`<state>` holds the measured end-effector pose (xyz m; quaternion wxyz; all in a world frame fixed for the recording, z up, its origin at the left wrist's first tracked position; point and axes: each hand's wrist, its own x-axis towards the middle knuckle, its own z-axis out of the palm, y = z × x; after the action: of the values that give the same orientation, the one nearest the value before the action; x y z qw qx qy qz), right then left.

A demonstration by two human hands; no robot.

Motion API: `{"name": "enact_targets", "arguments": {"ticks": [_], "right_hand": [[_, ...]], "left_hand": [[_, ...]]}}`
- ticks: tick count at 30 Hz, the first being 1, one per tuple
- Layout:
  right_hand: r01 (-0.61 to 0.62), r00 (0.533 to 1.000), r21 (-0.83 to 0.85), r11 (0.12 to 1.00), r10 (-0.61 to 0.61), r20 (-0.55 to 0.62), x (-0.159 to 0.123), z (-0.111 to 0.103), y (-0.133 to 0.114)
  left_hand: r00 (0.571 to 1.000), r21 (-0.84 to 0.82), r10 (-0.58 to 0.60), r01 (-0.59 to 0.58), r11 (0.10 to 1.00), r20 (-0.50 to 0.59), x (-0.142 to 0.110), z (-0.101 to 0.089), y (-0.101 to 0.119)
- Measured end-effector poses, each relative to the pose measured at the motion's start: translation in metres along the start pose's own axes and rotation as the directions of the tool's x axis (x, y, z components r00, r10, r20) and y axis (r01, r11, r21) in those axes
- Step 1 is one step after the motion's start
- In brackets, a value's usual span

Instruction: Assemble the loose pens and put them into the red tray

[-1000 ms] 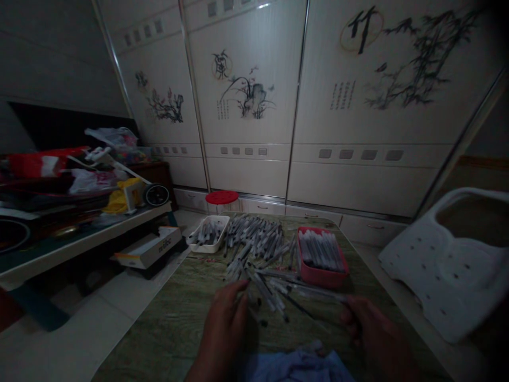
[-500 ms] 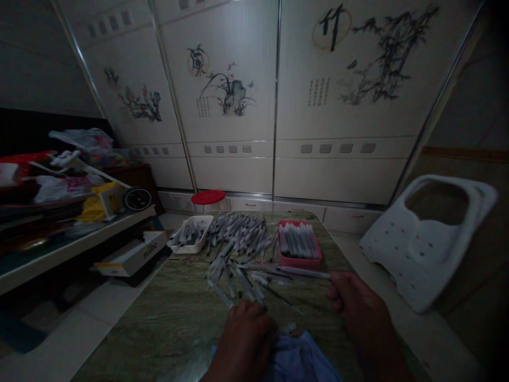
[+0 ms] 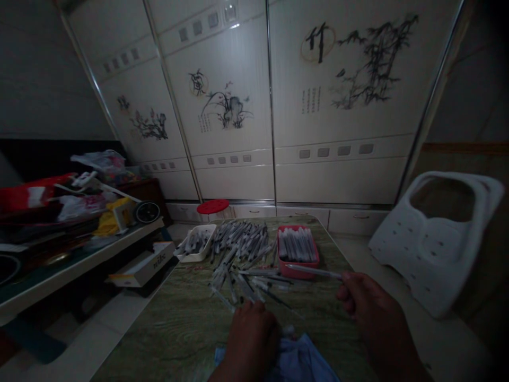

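My right hand (image 3: 368,302) pinches the end of a clear-barrelled pen (image 3: 314,271), held level with its tip pointing left, in front of the red basket (image 3: 298,271). That basket holds a row of similar pens standing at a slant. My left hand (image 3: 254,329) is low over the table with its fingers curled down; whatever they hold is hidden. Just beyond it lie loose pens (image 3: 242,286), and a larger pile of pens (image 3: 242,239) spreads farther back. Blue cloth (image 3: 302,361) lies beside my left wrist.
A white basket (image 3: 210,239) with pen parts stands at the back left of the wooden table (image 3: 170,323). Behind it is a red stool (image 3: 213,206). A white plastic chair (image 3: 421,260) stands right; a cluttered bench (image 3: 99,249) runs along the left.
My right hand has moved slightly right with the pen, which now lies across the red basket's front. My left hand stays nearly in place. The view has tilted up a little.
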<state>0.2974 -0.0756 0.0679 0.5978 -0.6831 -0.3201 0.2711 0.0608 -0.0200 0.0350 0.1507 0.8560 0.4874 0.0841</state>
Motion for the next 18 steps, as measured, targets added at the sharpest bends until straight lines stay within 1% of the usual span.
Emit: {"name": "enact_targets", "arguments": {"ticks": [6, 9, 14, 18], "right_hand": [[0.006, 1.0, 0.023, 1.0, -0.006, 0.006, -0.003, -0.003, -0.003], [0.003, 1.0, -0.019, 1.0, -0.002, 0.02, -0.003, -0.004, 0.001], [-0.007, 1.0, -0.057, 0.998, 0.008, 0.021, -0.005, -0.002, 0.007], [-0.023, 0.999, -0.11, 0.994, 0.026, 0.024, -0.005, 0.002, 0.012]], "left_hand": [[0.999, 0.026, -0.04, 0.041, 0.999, -0.012, 0.002, -0.002, 0.003], [0.997, 0.014, -0.075, 0.075, 0.997, -0.035, 0.003, 0.0, 0.001], [0.989, -0.04, -0.119, 0.116, 0.992, -0.086, -0.001, 0.007, -0.006], [0.981, -0.109, -0.153, 0.14, 0.984, -0.121, -0.006, 0.007, -0.015]]}}
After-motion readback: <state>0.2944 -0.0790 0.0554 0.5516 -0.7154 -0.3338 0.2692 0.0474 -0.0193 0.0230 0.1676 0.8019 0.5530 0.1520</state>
